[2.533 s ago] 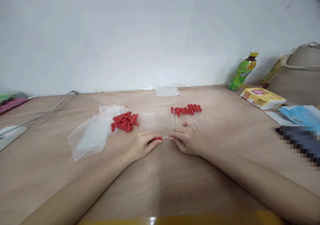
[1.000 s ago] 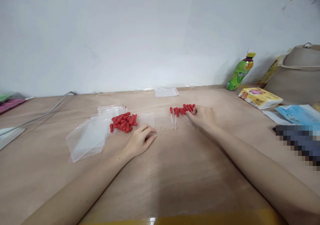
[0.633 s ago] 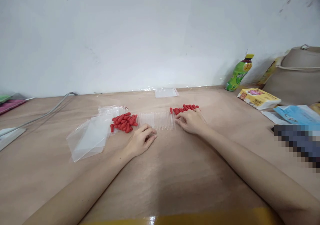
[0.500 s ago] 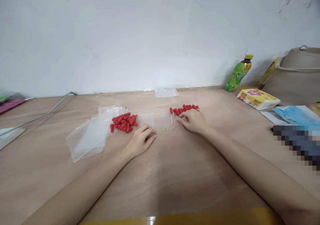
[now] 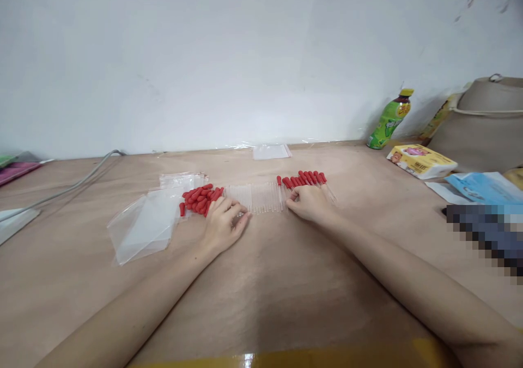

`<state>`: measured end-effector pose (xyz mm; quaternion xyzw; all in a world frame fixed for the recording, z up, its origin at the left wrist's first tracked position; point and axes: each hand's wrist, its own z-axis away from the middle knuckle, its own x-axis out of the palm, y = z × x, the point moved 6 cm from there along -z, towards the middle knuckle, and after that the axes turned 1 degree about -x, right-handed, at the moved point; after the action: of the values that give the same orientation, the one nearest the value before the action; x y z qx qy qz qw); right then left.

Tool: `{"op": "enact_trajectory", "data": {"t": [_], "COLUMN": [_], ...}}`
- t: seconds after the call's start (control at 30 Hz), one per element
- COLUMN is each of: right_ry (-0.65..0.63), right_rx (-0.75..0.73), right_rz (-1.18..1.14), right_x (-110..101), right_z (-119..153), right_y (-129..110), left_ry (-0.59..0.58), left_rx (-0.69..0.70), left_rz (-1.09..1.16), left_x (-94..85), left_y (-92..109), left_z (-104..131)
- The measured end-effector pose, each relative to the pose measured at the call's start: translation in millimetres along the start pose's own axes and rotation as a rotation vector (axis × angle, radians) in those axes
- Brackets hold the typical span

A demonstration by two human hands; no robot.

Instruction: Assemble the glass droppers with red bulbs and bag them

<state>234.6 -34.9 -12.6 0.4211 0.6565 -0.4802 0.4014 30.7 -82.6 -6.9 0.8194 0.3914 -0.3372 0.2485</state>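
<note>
A row of clear thin tubes (image 5: 261, 198) lies side by side on the table. My left hand (image 5: 225, 221) rests over the left end of that row, thumb and fingers apart, its fingertips by the tubes' near ends. Beside it, a pile of loose red rubber bulbs (image 5: 200, 198) is partly behind the fingers. My right hand (image 5: 310, 203) lies over droppers with red bulbs (image 5: 304, 178), which are lined up on the right. Its fingers are curled in by the tubes; whatever is between the fingertips is hidden. One dropper (image 5: 279, 181) lies at the row's right end.
Clear plastic bags (image 5: 147, 223) lie at left, and another bag (image 5: 272, 151) is by the wall. A grey cable (image 5: 90, 173) crosses the far left. On the right are a green bottle (image 5: 390, 120), a yellow tissue pack (image 5: 420, 161), a blue packet (image 5: 488, 189) and a beige bag (image 5: 482, 133).
My left hand has shifted slightly left and up, toward the red bulbs. My right hand has drawn slightly back toward me, its fingers closer together, uncovering more of the droppers on the right.
</note>
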Motion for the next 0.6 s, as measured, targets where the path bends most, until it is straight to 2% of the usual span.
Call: {"op": "enact_trajectory", "data": {"t": [0.13, 0.23, 0.33, 0.4, 0.6], "right_ry": [-0.020, -0.049, -0.121, -0.146, -0.073], "right_rx": [0.047, 0.066, 0.071, 0.065, 0.054], "right_rz": [-0.006, -0.006, -0.040, -0.053, 0.015], "right_x": [-3, -5, -4, -3, 0], "right_z": [1, 0, 0, 0, 1], "right_y": [0, 2, 5, 5, 0], "left_ry": [0.076, 0.060, 0.023, 0.008, -0.031], "left_rx": [-0.157, -0.312, -0.390, -0.403, -0.395], "left_rz": [-0.219, -0.367, -0.408, -0.402, -0.463], "left_x": [-17.3, -27.1, -29.8, -29.1, -26.0], "left_y": [-23, -48, -65, -70, -71], "left_z": [-9, -14, -15, -15, -17]}}
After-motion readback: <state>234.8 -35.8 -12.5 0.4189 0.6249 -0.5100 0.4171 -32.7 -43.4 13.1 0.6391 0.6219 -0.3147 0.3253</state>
